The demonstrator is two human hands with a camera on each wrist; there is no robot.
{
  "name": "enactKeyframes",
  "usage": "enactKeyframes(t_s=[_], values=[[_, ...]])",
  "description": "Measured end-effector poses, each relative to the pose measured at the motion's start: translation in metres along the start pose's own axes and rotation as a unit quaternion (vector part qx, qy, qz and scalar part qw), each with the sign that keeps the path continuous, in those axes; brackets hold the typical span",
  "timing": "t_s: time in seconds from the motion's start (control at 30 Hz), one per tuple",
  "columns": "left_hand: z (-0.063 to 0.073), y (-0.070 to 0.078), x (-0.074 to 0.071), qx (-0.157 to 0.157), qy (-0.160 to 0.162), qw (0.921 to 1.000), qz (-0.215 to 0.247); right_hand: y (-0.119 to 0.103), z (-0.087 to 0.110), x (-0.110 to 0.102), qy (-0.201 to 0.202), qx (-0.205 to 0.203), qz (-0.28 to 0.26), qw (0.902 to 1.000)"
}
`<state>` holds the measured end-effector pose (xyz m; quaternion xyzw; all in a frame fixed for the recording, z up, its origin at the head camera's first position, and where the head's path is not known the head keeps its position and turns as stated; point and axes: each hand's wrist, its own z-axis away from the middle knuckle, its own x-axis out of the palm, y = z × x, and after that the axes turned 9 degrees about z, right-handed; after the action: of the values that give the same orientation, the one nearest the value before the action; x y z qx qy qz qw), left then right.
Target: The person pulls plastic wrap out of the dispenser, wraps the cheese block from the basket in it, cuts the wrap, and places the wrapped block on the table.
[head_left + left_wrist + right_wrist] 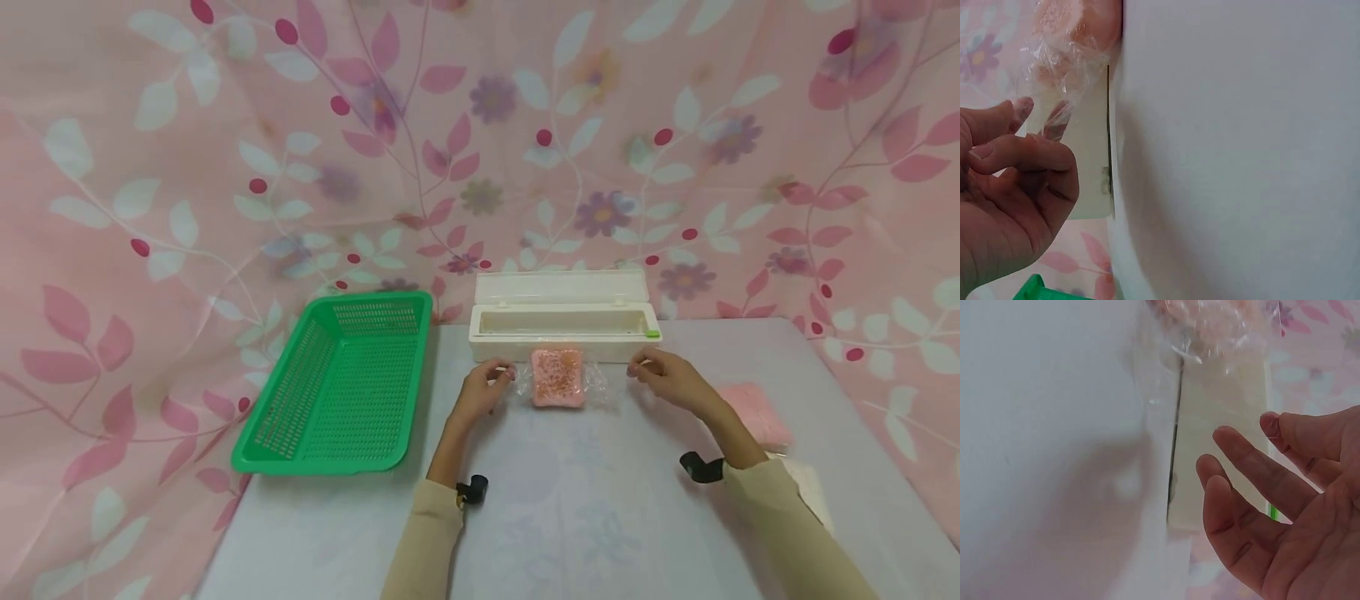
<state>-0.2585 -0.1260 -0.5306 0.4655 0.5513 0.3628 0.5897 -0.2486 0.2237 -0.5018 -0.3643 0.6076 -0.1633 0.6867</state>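
Observation:
A pink, square, bread-like piece with a speckled top [558,379] sits on the table, wrapped in clear plastic film [597,385] whose loose ends stick out on both sides. At its left end is my left hand [482,390], fingers bent; in the left wrist view the crumpled film [1063,72] overlaps a fingertip, and thumb and finger stand apart. My right hand [670,382] hovers off the right end of the film, fingers loosely bent and holding nothing. Right behind the piece stands a long white film dispenser box [562,350], its lid [558,287] raised.
A green slotted basket [408,417] stands on the left of the table. A green slider [652,333] sits at the box's right end. Beside my right forearm lies another pink square piece [753,412], with a white sheet-like item [810,487] nearer. A floral curtain [480,167] hangs behind.

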Motion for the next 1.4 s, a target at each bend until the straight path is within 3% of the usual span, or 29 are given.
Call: enactKeyframes(t_s=[0.23,0.4,0.53,0.7,0.83,1.0,1.2,1.4], values=[[0.008,0.006,0.013,0.004,-0.019,0.9993,-0.031,-0.019,0.001,0.021,0.013,-0.044,0.029,0.9985],[0.009,0.005,0.023,0.039,-0.006,0.9963,-0.077,-0.029,-0.003,0.036,0.007,-0.029,0.021,0.9993],[0.005,0.004,0.030,0.071,0.010,0.9951,-0.067,-0.033,-0.006,0.048,0.025,-0.010,0.023,0.9994],[0.000,0.003,0.036,0.073,0.017,0.9955,-0.058,-0.037,-0.008,0.058,0.074,-0.049,0.064,0.9941],[0.001,0.005,0.038,0.061,0.030,0.9970,-0.037,-0.038,-0.007,0.062,0.102,-0.056,0.086,0.9894],[0.003,0.009,0.034,0.071,0.044,0.9965,0.000,-0.041,0.001,0.059,0.126,-0.040,0.109,0.9852],[0.003,0.014,0.022,0.048,0.042,0.9977,0.023,-0.053,0.020,0.051,0.124,-0.025,0.122,0.9844],[0.004,0.024,0.013,0.025,0.046,0.9919,0.116,-0.067,0.043,0.049,0.136,-0.026,0.130,0.9817]])
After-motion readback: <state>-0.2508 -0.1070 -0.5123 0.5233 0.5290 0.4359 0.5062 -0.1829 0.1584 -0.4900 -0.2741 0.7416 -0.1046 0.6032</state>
